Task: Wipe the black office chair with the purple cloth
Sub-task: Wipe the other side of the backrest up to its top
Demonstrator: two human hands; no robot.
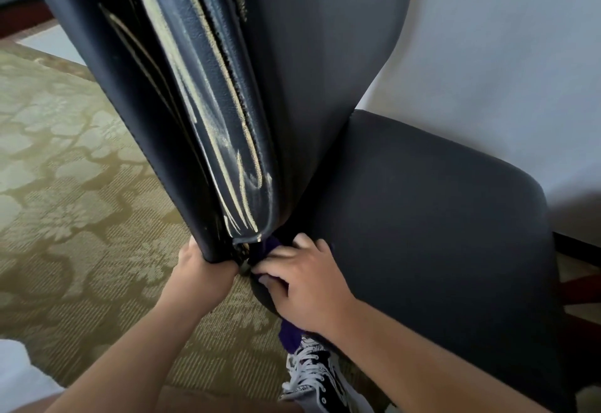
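Head view, right hand [307, 289], fingers [283, 252] atop purple cloth [271, 246]

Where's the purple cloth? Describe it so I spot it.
Start at the black office chair; follow its cracked backrest edge down to the seat. There the right hand holds the purple cloth in the gap. Its purple tail hangs below that hand.

We see the black chair [328, 94] from close behind its tall backrest, which rises upright and fills the upper frame. Its glossy side edge is worn, streaked with pale scratches and cracked seams running down its length. The matte seat [422, 217] spreads to the right. The dark purple cloth [272, 246] is bunched into the gap where backrest meets seat, mostly covered by our right hand [305, 286], with one end hanging below the seat's rim.
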